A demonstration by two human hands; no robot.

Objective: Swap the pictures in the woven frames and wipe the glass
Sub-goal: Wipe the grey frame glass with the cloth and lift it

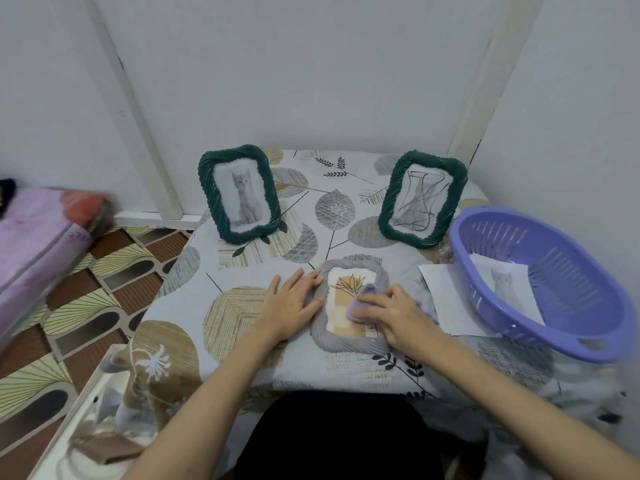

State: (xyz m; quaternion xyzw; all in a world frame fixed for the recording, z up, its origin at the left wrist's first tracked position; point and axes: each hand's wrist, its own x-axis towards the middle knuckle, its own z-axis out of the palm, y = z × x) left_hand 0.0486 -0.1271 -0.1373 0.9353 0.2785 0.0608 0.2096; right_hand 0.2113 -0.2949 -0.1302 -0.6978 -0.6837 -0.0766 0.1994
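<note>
A grey woven frame (341, 344) lies flat on the table in front of me, showing a beige leaf drawing. My left hand (292, 301) rests flat on its left edge, fingers spread. My right hand (393, 315) presses a lilac cloth (362, 301) onto the right side of its glass. Two green woven frames stand upright behind. The left one (239, 194) shows a grey cat. The right one (420, 199) shows a cat picture with black scribbles over it.
A purple plastic basket (540, 282) sits at the right with a cat print (507, 285) inside and a white sheet (441, 292) under its edge. The table wears a leaf-patterned cloth (242, 306). A pink mattress (38, 230) lies left; walls close behind.
</note>
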